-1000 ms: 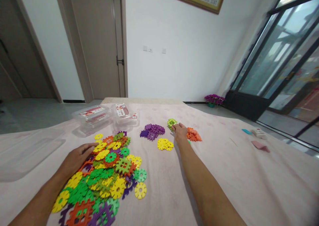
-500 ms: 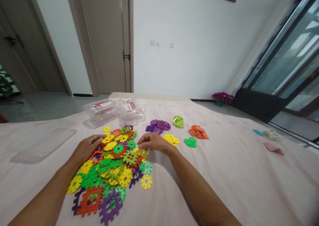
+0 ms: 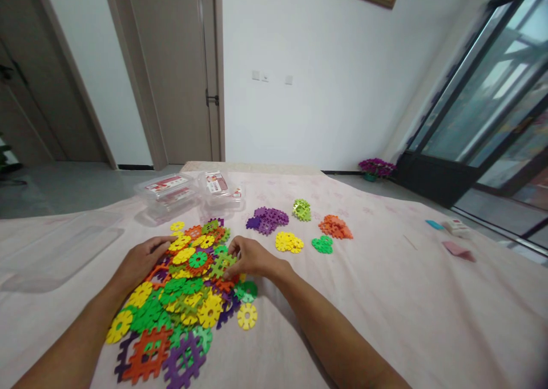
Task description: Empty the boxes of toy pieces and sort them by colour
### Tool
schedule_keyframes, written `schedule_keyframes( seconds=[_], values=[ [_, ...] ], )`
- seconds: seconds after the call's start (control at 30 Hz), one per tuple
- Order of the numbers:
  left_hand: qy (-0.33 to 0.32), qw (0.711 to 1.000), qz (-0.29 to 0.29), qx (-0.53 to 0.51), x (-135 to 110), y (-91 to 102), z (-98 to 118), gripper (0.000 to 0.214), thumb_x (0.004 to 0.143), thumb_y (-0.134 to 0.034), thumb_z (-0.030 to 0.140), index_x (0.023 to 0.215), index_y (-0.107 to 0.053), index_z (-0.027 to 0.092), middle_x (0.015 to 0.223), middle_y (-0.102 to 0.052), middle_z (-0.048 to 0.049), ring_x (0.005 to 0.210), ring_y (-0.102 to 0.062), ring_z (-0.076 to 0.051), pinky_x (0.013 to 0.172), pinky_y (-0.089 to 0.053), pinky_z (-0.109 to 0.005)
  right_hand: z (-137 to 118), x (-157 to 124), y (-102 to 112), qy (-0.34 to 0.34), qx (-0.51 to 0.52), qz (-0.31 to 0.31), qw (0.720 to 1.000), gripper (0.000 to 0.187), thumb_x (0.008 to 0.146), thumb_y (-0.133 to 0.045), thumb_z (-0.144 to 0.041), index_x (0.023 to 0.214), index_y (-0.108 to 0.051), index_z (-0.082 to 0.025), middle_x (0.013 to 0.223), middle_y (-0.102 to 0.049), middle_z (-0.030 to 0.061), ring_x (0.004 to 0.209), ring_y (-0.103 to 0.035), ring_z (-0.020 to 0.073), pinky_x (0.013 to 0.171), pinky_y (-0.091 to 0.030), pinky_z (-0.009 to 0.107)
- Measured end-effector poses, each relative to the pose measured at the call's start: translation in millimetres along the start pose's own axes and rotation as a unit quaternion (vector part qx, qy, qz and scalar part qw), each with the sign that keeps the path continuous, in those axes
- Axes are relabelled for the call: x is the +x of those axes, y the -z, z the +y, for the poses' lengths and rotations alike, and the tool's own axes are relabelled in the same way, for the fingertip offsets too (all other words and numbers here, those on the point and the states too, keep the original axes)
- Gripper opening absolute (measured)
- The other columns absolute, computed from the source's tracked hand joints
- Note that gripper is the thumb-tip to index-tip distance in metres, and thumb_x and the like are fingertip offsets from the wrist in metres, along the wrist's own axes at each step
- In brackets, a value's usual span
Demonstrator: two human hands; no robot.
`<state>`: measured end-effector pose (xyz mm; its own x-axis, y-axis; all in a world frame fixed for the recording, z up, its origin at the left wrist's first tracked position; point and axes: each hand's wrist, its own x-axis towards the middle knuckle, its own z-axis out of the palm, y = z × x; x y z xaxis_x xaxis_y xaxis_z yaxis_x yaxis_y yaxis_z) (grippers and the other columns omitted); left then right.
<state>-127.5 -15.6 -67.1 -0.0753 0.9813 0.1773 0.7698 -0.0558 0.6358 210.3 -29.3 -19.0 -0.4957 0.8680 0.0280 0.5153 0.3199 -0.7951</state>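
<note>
A mixed pile of coloured plastic snowflake pieces (image 3: 184, 297) lies on the pink cloth (image 3: 385, 309) in front of me. My left hand (image 3: 139, 261) rests flat on the pile's left edge, fingers spread. My right hand (image 3: 250, 258) is on the pile's right side, its fingers closed on a light green square piece (image 3: 221, 261). Farther back lie small sorted heaps: purple (image 3: 266, 219), light green (image 3: 302, 209), orange (image 3: 335, 227), yellow (image 3: 287, 242) and dark green (image 3: 322, 244).
Two clear plastic boxes (image 3: 171, 193) with red labels stand at the back left, and a clear lid (image 3: 55, 252) lies at the far left. Small blue, white and pink items (image 3: 454, 237) sit at the right. A door and a glass sliding door lie beyond.
My right hand has drawn back from the far light green heap to the mixed pile and closed on a light green piece. My left hand has stayed on the pile.
</note>
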Motion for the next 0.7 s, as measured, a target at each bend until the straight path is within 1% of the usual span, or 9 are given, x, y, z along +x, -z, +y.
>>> schedule_keyframes(
  seconds=[0.1, 0.17, 0.2, 0.3, 0.4, 0.47, 0.5, 0.57, 0.7],
  values=[
    [0.0, 1.0, -0.007, -0.005, 1.2, -0.5, -3.8, 0.054, 0.086, -0.049, 0.062, 0.118, -0.075, 0.028, 0.123, -0.075, -0.0028, 0.108, -0.071, -0.028, 0.097, -0.053, -0.036, 5.3, 6.3, 6.7, -0.005, 0.138, 0.022, 0.99, 0.037, 0.061, -0.085, -0.026, 0.088, -0.06, -0.02, 0.069, -0.058, -0.0073, 0.06, -0.054, 0.009, 0.052, -0.037, 0.019],
    [-0.001, 1.0, -0.007, -0.006, 1.5, -0.7, -5.0, 0.054, 0.086, -0.05, 0.062, 0.119, -0.075, 0.027, 0.122, -0.075, -0.0035, 0.107, -0.072, -0.028, 0.095, -0.055, -0.036, 9.7, 9.5, 19.3, -0.014, 0.228, 0.051, 0.972, 0.03, 0.069, -0.077, -0.033, 0.089, -0.059, -0.02, 0.063, -0.058, -0.0074, 0.053, -0.055, 0.0094, 0.049, -0.04, 0.019],
    [-0.002, 1.0, -0.006, -0.006, 1.6, -0.8, -5.2, 0.054, 0.086, -0.05, 0.062, 0.12, -0.075, 0.027, 0.122, -0.075, -0.0038, 0.106, -0.072, -0.028, 0.094, -0.055, -0.036, 13.0, 10.4, 28.0, -0.015, 0.259, 0.078, 0.963, 0.029, 0.071, -0.075, -0.036, 0.089, -0.059, -0.019, 0.061, -0.059, -0.007, 0.05, -0.055, 0.0098, 0.048, -0.041, 0.02],
    [0.007, 1.0, -0.009, -0.006, 2.0, -0.8, -4.8, 0.054, 0.085, -0.051, 0.063, 0.118, -0.075, 0.028, 0.122, -0.075, -0.0035, 0.104, -0.073, -0.028, 0.089, -0.057, -0.036, 30.3, 10.2, 58.5, -0.014, 0.307, 0.213, 0.927, 0.029, 0.068, -0.075, -0.04, 0.079, -0.057, -0.019, 0.058, -0.061, -0.0049, 0.049, -0.055, 0.0102, 0.047, -0.045, 0.021],
    [0.011, 1.0, -0.012, 0.001, 2.7, -0.9, -4.9, 0.055, 0.084, -0.05, 0.062, 0.119, -0.075, 0.029, 0.123, -0.075, -0.0036, 0.106, -0.072, -0.029, 0.09, -0.057, -0.036, 56.5, 7.5, 86.0, -0.048, 0.334, 0.359, 0.87, 0.026, 0.063, -0.075, -0.034, 0.072, -0.056, -0.019, 0.058, -0.061, -0.0045, 0.051, -0.059, 0.0118, 0.049, -0.05, 0.022],
    [0.004, 1.0, -0.007, 0.009, 3.0, -0.9, -5.6, 0.055, 0.085, -0.049, 0.062, 0.12, -0.075, 0.028, 0.123, -0.075, -0.004, 0.108, -0.071, -0.029, 0.093, -0.056, -0.037, 73.8, 6.0, 100.0, -0.069, 0.344, 0.42, 0.837, 0.024, 0.063, -0.074, -0.031, 0.072, -0.056, -0.019, 0.057, -0.061, -0.0044, 0.053, -0.062, 0.0131, 0.052, -0.054, 0.024],
    [-0.001, 1.0, -0.004, 0.013, 3.1, -0.9, -6.1, 0.054, 0.085, -0.049, 0.061, 0.119, -0.075, 0.028, 0.123, -0.075, -0.0041, 0.108, -0.071, -0.029, 0.094, -0.056, -0.037, 81.2, 5.7, 106.0, -0.075, 0.348, 0.438, 0.825, 0.023, 0.063, -0.074, -0.03, 0.073, -0.056, -0.019, 0.057, -0.061, -0.0045, 0.054, -0.063, 0.0136, 0.053, -0.055, 0.024],
    [-0.006, 1.0, 0.0, 0.018, 3.0, -1.0, -6.6, 0.053, 0.086, -0.049, 0.06, 0.119, -0.075, 0.028, 0.122, -0.075, -0.0039, 0.107, -0.072, -0.029, 0.096, -0.055, -0.037, 92.8, 6.2, 116.5, -0.075, 0.356, 0.457, 0.812, 0.023, 0.063, -0.074, -0.028, 0.078, -0.058, -0.018, 0.062, -0.063, -0.0038, 0.059, -0.065, 0.0142, 0.058, -0.058, 0.025],
    [-0.005, 1.0, 0.004, 0.021, 2.5, -1.6, -5.7, 0.051, 0.087, -0.05, 0.058, 0.118, -0.076, 0.027, 0.12, -0.076, -0.0038, 0.105, -0.073, -0.027, 0.096, -0.055, -0.036, 108.4, 9.2, 131.6, -0.042, 0.409, 0.501, 0.761, 0.039, 0.059, -0.078, -0.022, 0.095, -0.062, -0.018, 0.088, -0.072, 0.0021, 0.081, -0.072, 0.0163, 0.072, -0.061, 0.026]
  ],
)
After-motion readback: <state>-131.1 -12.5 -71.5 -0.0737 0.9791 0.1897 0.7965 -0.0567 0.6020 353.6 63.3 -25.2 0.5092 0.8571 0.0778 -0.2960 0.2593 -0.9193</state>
